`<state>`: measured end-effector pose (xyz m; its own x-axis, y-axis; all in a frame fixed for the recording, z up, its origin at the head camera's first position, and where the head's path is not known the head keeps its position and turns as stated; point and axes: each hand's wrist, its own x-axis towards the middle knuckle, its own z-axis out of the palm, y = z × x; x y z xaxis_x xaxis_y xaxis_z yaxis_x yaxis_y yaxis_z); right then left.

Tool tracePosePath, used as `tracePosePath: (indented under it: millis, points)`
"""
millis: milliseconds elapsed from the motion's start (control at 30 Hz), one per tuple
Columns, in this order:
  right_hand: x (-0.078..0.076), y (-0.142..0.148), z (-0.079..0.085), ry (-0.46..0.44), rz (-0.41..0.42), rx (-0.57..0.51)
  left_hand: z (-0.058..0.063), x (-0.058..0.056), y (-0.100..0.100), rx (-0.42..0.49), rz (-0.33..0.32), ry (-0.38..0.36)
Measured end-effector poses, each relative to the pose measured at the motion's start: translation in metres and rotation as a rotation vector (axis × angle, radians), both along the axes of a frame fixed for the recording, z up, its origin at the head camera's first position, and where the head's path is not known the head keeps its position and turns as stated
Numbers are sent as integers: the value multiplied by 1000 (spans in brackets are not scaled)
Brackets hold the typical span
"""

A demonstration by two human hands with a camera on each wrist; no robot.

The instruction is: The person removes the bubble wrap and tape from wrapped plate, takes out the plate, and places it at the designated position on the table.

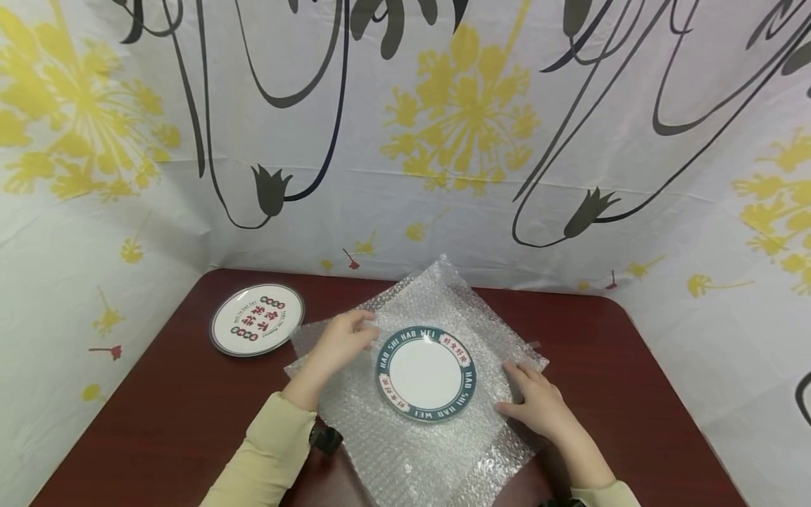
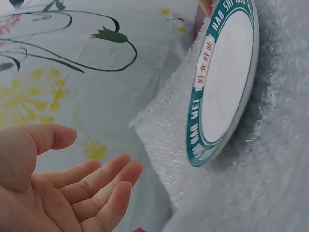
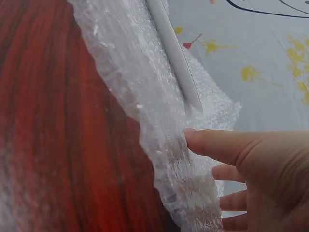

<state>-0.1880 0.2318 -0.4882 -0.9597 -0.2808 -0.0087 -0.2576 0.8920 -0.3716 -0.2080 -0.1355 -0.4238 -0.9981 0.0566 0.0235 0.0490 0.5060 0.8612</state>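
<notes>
A round plate with a white middle and a teal lettered rim lies face up on a sheet of bubble wrap. To the plate's left is my left hand, its fingers loosely bent and nothing in its grasp; the left wrist view shows its palm apart from the plate. On the other side, my right hand is at the right edge of the wrap, thumb and fingers spread. In the right wrist view its thumb touches the wrap, while the fingertips are partly hidden behind it.
A second plate, white with red characters and a thin dark rim, lies at the back left of the dark red table. A patterned cloth hangs behind the table and along both sides.
</notes>
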Motion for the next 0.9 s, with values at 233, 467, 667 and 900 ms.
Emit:
tracePosePath:
  millis: [233, 467, 667, 900]
  points:
    - [0, 2, -1, 5, -4, -8, -19, -9, 3, 3, 57, 8]
    - [0, 3, -3, -1, -9, 3, -32, -11, 6, -13, 105, -18]
    - [1, 3, -3, -21, -16, 8, -42, -11, 8, -51, 131, -43]
    - [2, 4, -5, -11, -17, 4, -55, -13, 12, 49, 88, -135]
